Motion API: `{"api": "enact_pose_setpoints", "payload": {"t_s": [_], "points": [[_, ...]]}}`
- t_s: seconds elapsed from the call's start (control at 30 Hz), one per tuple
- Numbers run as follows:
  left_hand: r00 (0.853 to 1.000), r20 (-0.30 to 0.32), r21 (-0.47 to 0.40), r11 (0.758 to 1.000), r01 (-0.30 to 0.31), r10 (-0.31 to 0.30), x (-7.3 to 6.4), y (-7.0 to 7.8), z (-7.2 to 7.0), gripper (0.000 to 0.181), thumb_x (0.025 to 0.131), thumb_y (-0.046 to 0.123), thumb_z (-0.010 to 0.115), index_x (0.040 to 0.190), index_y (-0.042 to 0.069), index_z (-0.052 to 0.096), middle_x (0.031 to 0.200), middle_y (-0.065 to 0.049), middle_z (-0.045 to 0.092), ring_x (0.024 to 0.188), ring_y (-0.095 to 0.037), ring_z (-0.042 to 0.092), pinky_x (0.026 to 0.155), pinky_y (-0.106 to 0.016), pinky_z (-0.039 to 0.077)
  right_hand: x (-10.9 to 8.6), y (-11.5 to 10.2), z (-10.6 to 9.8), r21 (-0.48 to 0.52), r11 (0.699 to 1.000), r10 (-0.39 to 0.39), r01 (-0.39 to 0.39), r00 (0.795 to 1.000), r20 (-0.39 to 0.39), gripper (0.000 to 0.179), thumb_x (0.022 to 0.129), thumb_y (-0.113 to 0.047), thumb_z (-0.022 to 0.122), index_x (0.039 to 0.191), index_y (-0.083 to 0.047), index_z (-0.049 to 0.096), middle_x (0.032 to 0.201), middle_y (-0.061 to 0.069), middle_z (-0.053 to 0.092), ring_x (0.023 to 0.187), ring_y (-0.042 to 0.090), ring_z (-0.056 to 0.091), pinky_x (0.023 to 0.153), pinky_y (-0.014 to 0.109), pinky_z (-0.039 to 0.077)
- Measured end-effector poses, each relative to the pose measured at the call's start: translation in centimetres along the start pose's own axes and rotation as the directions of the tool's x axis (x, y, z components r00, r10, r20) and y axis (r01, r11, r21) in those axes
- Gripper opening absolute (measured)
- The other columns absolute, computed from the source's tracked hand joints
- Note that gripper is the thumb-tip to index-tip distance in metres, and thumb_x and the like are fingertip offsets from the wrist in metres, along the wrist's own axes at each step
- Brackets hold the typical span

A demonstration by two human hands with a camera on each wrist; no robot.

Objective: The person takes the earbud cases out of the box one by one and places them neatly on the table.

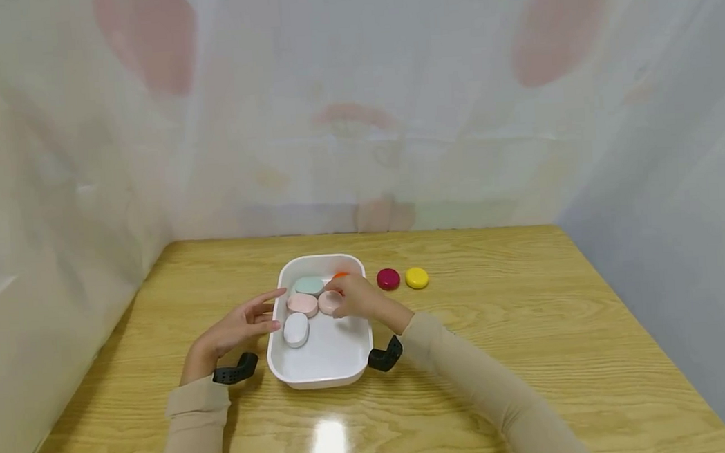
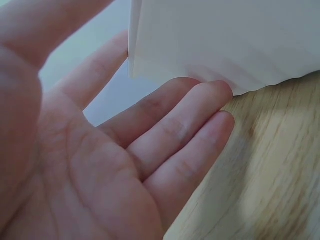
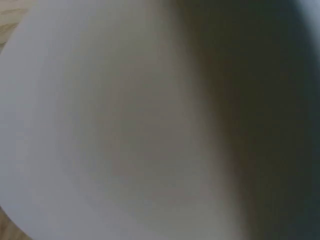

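A white rectangular tray (image 1: pixel 321 367) with rounded corners stands on the table. Inside it lie a white oval piece (image 1: pixel 296 329), a pale pink oval piece (image 1: pixel 302 304), a mint green oval piece (image 1: pixel 309 285) and an orange piece (image 1: pixel 340 275), partly covered by a hand. My right hand (image 1: pixel 359 297) reaches over the tray's right rim and pinches a pale pink round piece (image 1: pixel 328 303) between thumb and fingers. My left hand (image 1: pixel 238 329) is at the tray's left side, its loosely bent fingers (image 2: pixel 185 135) against the outer wall (image 2: pixel 240 40).
A dark red round piece (image 1: pixel 388 279) and a yellow round piece (image 1: pixel 417 278) lie on the wooden table (image 1: pixel 531 327), right of the tray. Pale curtains (image 1: pixel 359 171) with printed fruit hang along the back and sides. The right wrist view is mostly blurred.
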State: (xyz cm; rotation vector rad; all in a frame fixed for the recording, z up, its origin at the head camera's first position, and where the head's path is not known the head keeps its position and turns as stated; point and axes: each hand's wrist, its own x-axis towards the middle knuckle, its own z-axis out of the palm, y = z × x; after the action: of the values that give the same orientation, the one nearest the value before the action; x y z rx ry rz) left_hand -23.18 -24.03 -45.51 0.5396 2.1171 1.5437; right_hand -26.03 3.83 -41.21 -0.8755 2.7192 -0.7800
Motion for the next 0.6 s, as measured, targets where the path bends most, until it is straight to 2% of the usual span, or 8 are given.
{"api": "enact_pose_setpoints", "payload": {"t_s": [0.13, 0.3, 0.37, 0.47, 0.6], "points": [[1.000, -0.001, -0.003, 1.000, -0.006, 0.006, 0.0, 0.0, 0.1, 0.072, 0.096, 0.020, 0.059, 0.155, 0.010, 0.018, 0.150, -0.033, 0.033, 0.132, -0.045, 0.044, 0.099, -0.037, 0.051, -0.1, 0.0, -0.5, -0.009, 1.000, 0.008, -0.007, 0.997, 0.073, 0.052, 0.074, -0.010, 0.083, 0.122, -0.001, 0.065, 0.117, 0.012, 0.069, 0.094, 0.019, 0.055, 0.091, 0.030, 0.050], [1.000, 0.001, 0.006, 1.000, 0.000, 0.000, 0.1, -0.1, 0.1, 0.070, 0.097, 0.020, 0.059, 0.155, 0.012, 0.020, 0.150, -0.033, 0.033, 0.133, -0.044, 0.044, 0.102, -0.041, 0.049, 0.4, -0.2, -2.0, 0.012, 0.998, -0.068, 0.066, 0.985, 0.157, 0.051, 0.077, -0.011, 0.080, 0.123, 0.003, 0.064, 0.117, 0.016, 0.070, 0.099, 0.025, 0.063, 0.090, 0.029, 0.052], [1.000, -0.002, 0.006, 1.000, 0.006, -0.006, 0.1, -0.1, 0.1, 0.069, 0.097, 0.021, 0.058, 0.154, 0.013, 0.021, 0.150, -0.032, 0.033, 0.133, -0.043, 0.044, 0.102, -0.042, 0.049, 0.8, -0.5, -2.4, 0.035, 0.996, -0.081, 0.076, 0.984, 0.162, 0.048, 0.079, -0.011, 0.078, 0.122, 0.005, 0.063, 0.118, 0.019, 0.069, 0.106, 0.029, 0.065, 0.093, 0.030, 0.053], [1.000, -0.005, 0.004, 1.000, 0.010, -0.010, 0.0, -0.2, 0.1, 0.070, 0.097, 0.022, 0.059, 0.155, 0.013, 0.021, 0.150, -0.032, 0.034, 0.133, -0.042, 0.044, 0.102, -0.039, 0.049, 1.6, -0.7, -2.2, 0.054, 0.998, -0.032, 0.025, 0.990, 0.139, 0.046, 0.079, -0.011, 0.078, 0.120, 0.006, 0.064, 0.119, 0.018, 0.070, 0.108, 0.029, 0.065, 0.092, 0.027, 0.053], [1.000, -0.007, 0.001, 1.000, 0.023, -0.023, -0.1, -0.1, 0.1, 0.071, 0.096, 0.023, 0.060, 0.155, 0.015, 0.020, 0.151, -0.031, 0.033, 0.134, -0.041, 0.043, 0.101, -0.037, 0.049, 2.5, -0.9, -1.0, -0.054, 0.998, 0.029, -0.025, 0.995, 0.091, 0.038, 0.076, -0.011, 0.080, 0.111, 0.000, 0.071, 0.106, 0.014, 0.074, 0.088, 0.018, 0.060, 0.079, 0.018, 0.046]]}}
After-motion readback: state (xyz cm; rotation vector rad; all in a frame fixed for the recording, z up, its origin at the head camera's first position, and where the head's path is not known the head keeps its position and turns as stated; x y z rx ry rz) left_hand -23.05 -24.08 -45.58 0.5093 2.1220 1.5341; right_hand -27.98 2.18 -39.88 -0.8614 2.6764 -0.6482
